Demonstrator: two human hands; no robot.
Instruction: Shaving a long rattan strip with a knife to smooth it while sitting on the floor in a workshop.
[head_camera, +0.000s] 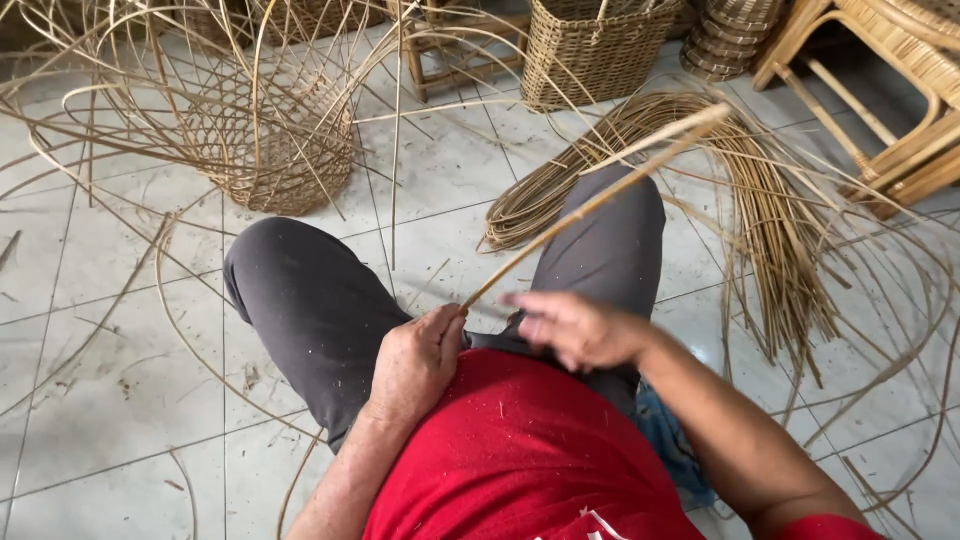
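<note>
Rattan strip (600, 195), long, thin and pale, rises on a slant from the person's lap toward the upper right, crossing in front of the right knee and ending over a bundle of rattan strands (770, 210) that lies curved on the tiled floor (130, 400). Its lower end is pinched in the left hand (415, 360), whose fingers are curled tight around it just above the red shirt (520, 450). The right hand (575, 328) sits close beside it, near the strip's lower end, blurred by motion; its fingers look partly spread, and I cannot tell whether they touch the strip or grip anything.

The person is seated with both knees up in grey trousers (310, 300). Ahead of the left knee stands a half-woven basket (270, 150), its lower part closely woven and its loose stakes fanning outward and upward in wide loops. Further back stands a finished wicker basket (595, 50), tall and square-sided, with a stack of round woven pieces (730, 40) just beside it. A rattan chair frame (880, 90) fills the upper right corner. Short offcuts and single strands are scattered over the floor tiles around the legs.
</note>
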